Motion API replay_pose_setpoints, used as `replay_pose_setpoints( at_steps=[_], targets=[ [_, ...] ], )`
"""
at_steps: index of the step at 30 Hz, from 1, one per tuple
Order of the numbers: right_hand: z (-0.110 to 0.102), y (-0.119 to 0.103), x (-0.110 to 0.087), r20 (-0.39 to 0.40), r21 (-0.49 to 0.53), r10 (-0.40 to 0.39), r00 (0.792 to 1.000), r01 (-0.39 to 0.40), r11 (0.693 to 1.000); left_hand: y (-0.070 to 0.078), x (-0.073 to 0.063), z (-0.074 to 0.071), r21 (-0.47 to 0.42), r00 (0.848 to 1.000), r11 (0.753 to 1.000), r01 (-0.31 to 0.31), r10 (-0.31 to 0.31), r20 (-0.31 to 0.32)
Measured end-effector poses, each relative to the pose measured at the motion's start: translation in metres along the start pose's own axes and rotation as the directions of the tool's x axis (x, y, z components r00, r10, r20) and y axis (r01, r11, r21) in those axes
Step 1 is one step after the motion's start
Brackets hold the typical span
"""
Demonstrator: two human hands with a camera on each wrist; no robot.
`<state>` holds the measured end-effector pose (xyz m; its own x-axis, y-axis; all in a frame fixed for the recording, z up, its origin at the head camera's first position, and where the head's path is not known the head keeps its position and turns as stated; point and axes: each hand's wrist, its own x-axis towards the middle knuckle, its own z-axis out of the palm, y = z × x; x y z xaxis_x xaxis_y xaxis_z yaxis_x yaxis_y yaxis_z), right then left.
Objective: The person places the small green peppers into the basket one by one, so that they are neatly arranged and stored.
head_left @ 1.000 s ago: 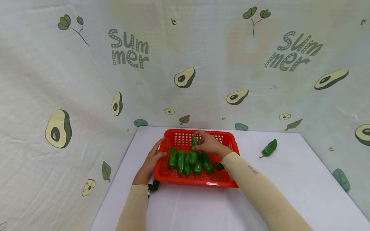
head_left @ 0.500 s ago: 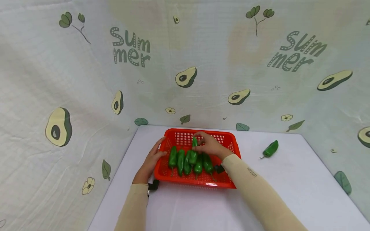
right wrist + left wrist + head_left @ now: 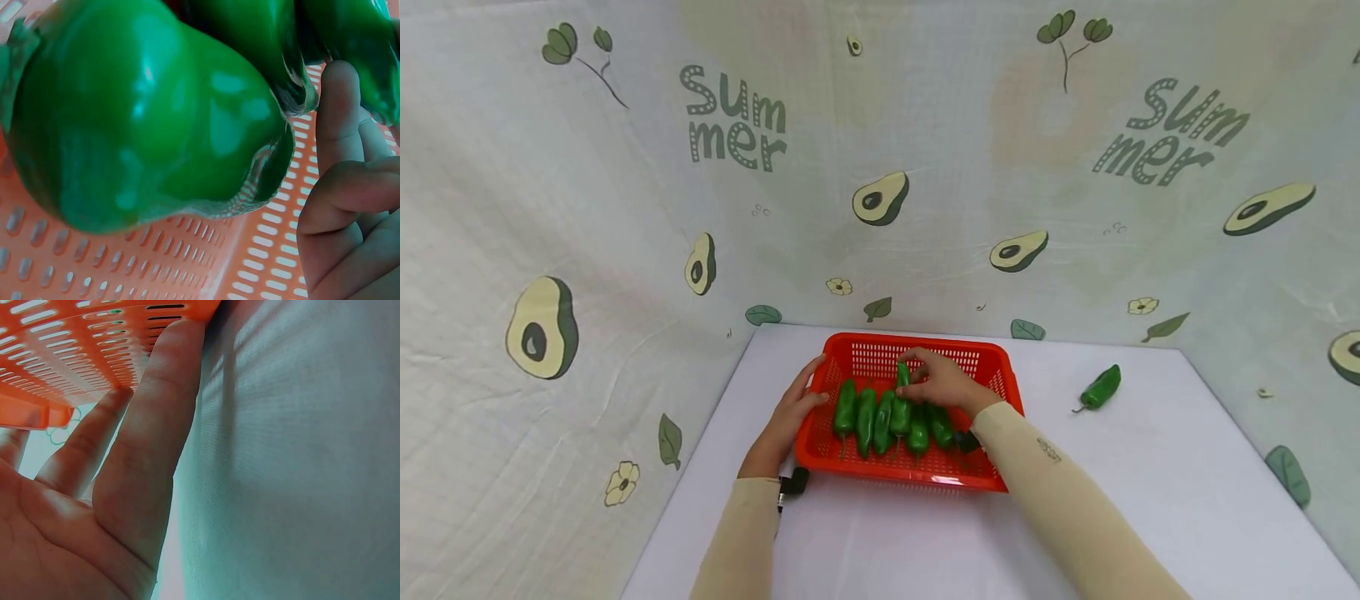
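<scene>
A red plastic basket with slotted walls holds several green peppers lying side by side, among them a left-hand pepper. My right hand reaches in over the basket and pinches the tip end of a green pepper in the middle of the row, its stem towards me. In the right wrist view, fingers touch a pepper, while a nearer pepper fills much of the picture. My left hand rests against the basket's left side; in the left wrist view its straight fingers touch the slotted outer wall.
One green pepper lies apart on the white tabletop, right of the basket. A pale printed cloth hangs behind the table and along both sides. A small black camera sits at the left wrist.
The pinched pepper has come down slightly, from lying over its neighbours into line with them. Peppers to its right have shifted a little rightward. The left hand stays at the basket's side.
</scene>
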<state>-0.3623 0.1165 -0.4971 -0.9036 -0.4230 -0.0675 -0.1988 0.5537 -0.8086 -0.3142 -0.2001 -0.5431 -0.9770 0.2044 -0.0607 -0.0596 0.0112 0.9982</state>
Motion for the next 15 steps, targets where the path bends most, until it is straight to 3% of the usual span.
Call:
replay_pose_setpoints(
  at_steps=[15],
  targets=[
    [-0.0002,0.0012,0.0011,0.027,-0.013,0.003,1.000,-0.003,1.000,0.0003,0.0009,0.0006,0.011,1.000,1.000,0.002,-0.002,0.004]
  ],
)
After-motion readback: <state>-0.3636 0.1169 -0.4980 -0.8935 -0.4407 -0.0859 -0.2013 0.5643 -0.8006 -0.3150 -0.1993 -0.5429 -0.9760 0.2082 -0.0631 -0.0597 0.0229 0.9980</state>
